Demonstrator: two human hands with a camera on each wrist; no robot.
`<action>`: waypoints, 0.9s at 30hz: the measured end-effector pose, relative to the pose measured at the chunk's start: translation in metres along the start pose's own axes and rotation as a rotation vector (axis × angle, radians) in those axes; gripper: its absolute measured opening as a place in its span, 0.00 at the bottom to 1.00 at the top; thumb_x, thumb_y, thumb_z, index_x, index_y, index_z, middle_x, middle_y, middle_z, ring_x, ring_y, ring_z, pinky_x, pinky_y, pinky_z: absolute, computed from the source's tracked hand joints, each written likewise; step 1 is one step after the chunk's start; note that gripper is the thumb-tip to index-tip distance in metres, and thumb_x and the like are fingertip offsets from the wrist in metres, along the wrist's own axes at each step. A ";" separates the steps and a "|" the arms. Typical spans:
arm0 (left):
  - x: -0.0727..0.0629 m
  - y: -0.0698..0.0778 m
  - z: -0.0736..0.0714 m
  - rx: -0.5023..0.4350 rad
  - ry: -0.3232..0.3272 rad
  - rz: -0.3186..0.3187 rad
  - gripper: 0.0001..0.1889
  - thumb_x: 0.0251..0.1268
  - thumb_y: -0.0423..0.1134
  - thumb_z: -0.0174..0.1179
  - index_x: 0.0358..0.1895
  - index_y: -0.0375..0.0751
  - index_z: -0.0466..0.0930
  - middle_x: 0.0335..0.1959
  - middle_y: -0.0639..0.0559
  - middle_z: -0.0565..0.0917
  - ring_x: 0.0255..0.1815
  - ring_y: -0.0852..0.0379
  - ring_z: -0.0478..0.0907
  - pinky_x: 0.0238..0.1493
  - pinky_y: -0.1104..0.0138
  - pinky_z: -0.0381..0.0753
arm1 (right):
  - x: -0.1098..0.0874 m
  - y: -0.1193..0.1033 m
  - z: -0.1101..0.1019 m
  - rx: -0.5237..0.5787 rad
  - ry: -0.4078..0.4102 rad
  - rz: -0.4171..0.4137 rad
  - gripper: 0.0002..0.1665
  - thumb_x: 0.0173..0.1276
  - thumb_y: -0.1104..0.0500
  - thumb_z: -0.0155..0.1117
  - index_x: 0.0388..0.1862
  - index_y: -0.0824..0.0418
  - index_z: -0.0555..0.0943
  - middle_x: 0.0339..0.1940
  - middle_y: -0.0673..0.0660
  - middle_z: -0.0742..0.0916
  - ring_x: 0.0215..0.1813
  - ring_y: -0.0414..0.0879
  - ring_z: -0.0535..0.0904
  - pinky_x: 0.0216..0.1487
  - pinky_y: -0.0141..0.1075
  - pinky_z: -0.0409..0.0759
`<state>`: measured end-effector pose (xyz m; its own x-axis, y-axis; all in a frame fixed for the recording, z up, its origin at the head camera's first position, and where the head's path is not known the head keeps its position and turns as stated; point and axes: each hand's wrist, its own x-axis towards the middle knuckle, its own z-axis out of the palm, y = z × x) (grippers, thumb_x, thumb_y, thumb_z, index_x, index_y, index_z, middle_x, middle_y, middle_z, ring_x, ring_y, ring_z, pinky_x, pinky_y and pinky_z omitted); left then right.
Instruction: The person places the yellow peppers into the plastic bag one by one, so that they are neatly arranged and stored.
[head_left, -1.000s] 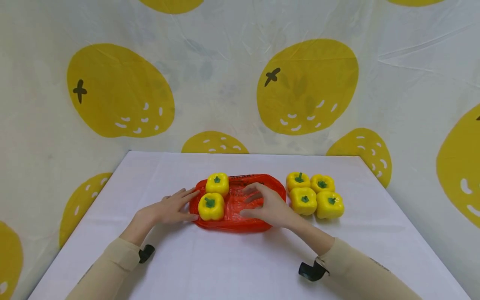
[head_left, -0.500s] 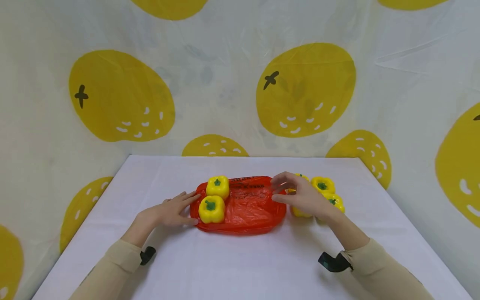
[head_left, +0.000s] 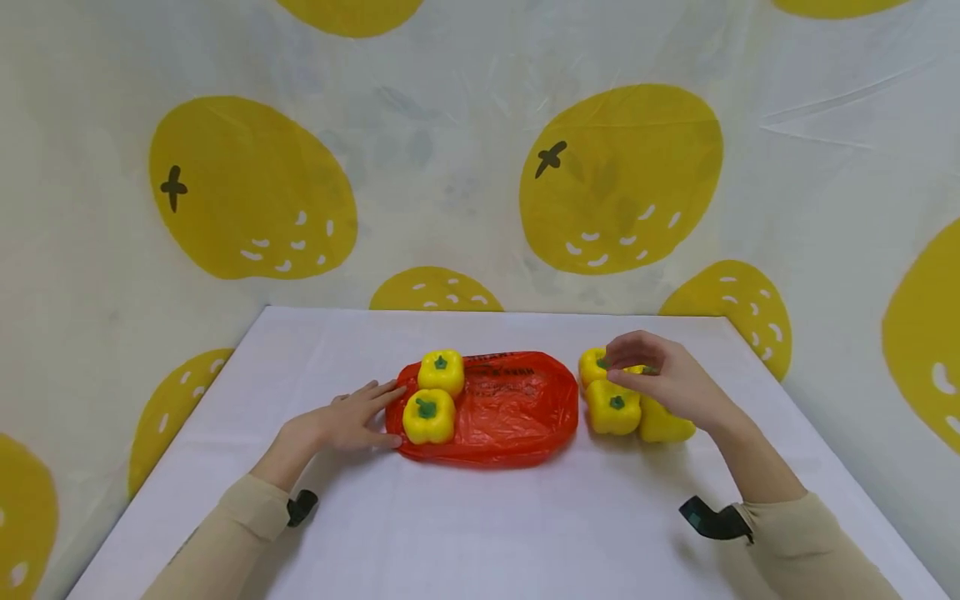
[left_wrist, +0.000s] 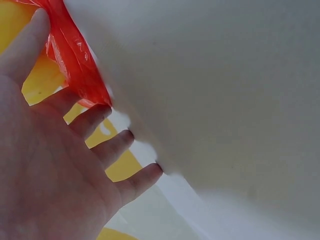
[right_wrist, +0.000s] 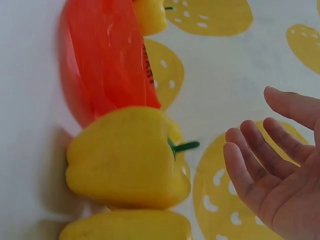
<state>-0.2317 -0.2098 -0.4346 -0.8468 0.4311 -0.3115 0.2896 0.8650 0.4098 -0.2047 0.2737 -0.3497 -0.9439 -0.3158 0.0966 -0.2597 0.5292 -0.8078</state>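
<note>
Left hand: The left hand (head_left: pixel 351 421) is resting at the left edge of the bag, palm down, with fingers spreading and nearly straight; thumb and index tip are touching the red film.
Left grip: Fingers are extending, and the hand is holding nothing.
Right hand: The right hand (head_left: pixel 667 379) is hovering over the right group of peppers, fingers loosely bending; the right wrist view is showing a gap between the fingers and the nearest pepper.
Right grip: Fingers are parting from the thumb, and the hand is holding nothing.
Bag: The red bag (head_left: pixel 517 417) is lying flat at mid-table, dark print showing along its far side.
Peppers on bag: A front pepper (head_left: pixel 428 417) and a rear pepper (head_left: pixel 441 372) are standing stem up at the bag's left end, one just behind the other.
Right group: A far-left pepper (head_left: pixel 592 365), a near-left pepper (head_left: pixel 612 408) and a near-right pepper (head_left: pixel 666 423) are standing close together beside the bag; the right hand is partly covering the cluster.
Table: The white table (head_left: pixel 480 533) is supporting everything.
Backdrop: A pale curtain (head_left: pixel 435 167) with yellow fruit prints is hanging behind.
Sleeves: Beige cuffs (head_left: pixel 251 506) are covering both forearms.
</note>
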 end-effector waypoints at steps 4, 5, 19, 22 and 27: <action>0.000 0.001 0.000 -0.003 0.006 -0.004 0.50 0.60 0.63 0.68 0.82 0.51 0.57 0.83 0.44 0.55 0.82 0.34 0.45 0.71 0.28 0.47 | -0.006 0.005 -0.013 -0.018 0.032 0.032 0.28 0.74 0.52 0.68 0.66 0.62 0.73 0.59 0.63 0.84 0.59 0.53 0.80 0.53 0.26 0.79; 0.000 0.001 0.000 -0.001 0.008 -0.002 0.50 0.60 0.63 0.68 0.82 0.51 0.57 0.83 0.44 0.55 0.82 0.34 0.45 0.71 0.28 0.47 | -0.007 0.007 -0.016 -0.025 0.039 0.039 0.28 0.75 0.52 0.67 0.67 0.62 0.73 0.60 0.63 0.84 0.59 0.51 0.80 0.53 0.25 0.79; 0.000 0.001 0.000 0.008 -0.001 -0.007 0.50 0.60 0.62 0.69 0.82 0.51 0.57 0.83 0.44 0.55 0.82 0.34 0.45 0.71 0.28 0.47 | -0.028 0.039 -0.041 -0.088 0.109 0.049 0.26 0.76 0.56 0.66 0.67 0.65 0.73 0.60 0.67 0.83 0.51 0.26 0.78 0.50 0.19 0.76; 0.000 0.001 0.000 0.009 -0.003 -0.006 0.50 0.61 0.62 0.69 0.82 0.51 0.57 0.83 0.44 0.55 0.82 0.34 0.45 0.71 0.28 0.48 | -0.033 0.046 -0.044 -0.138 0.142 0.074 0.26 0.75 0.54 0.67 0.66 0.65 0.75 0.61 0.66 0.82 0.52 0.29 0.78 0.48 0.20 0.75; 0.001 0.001 0.001 0.017 -0.001 -0.010 0.50 0.61 0.63 0.68 0.83 0.51 0.57 0.83 0.44 0.55 0.82 0.34 0.45 0.71 0.28 0.48 | -0.040 0.052 -0.047 -0.186 0.126 0.148 0.31 0.75 0.49 0.66 0.68 0.64 0.73 0.64 0.66 0.79 0.62 0.54 0.77 0.49 0.28 0.75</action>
<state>-0.2318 -0.2083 -0.4352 -0.8494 0.4226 -0.3161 0.2889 0.8736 0.3917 -0.1898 0.3515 -0.3682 -0.9893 -0.1296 0.0668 -0.1392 0.7015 -0.6989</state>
